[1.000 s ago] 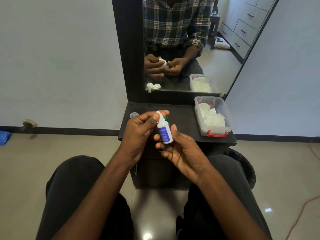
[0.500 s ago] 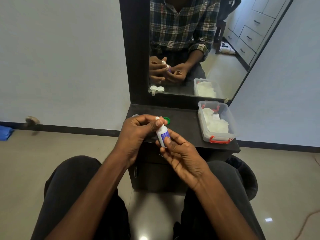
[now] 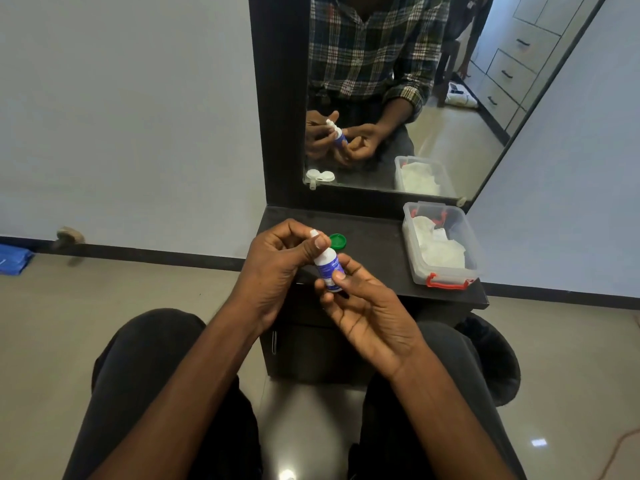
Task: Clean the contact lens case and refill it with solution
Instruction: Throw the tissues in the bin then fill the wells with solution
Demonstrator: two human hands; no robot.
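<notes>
A small white solution bottle (image 3: 329,266) with a blue label is held tilted above the dark dresser top (image 3: 377,247). My right hand (image 3: 367,306) pinches its lower body between thumb and fingertips. My left hand (image 3: 280,263) curls round the bottle's white cap end, thumb on its neck. A green lens-case cap (image 3: 337,241) lies on the dresser just behind the bottle. The white lens case itself is hidden behind my left hand; only its reflection (image 3: 320,175) shows in the mirror.
A clear plastic box (image 3: 441,271) with red latches holds white tissues at the dresser's right end. The dark-framed mirror (image 3: 450,140) stands behind the dresser. My knees flank the cabinet on a glossy tile floor.
Both hands with the bottle have sunk slightly towards me, uncovering the green cap on the dresser. My left thumb has shifted on the bottle's cap end.
</notes>
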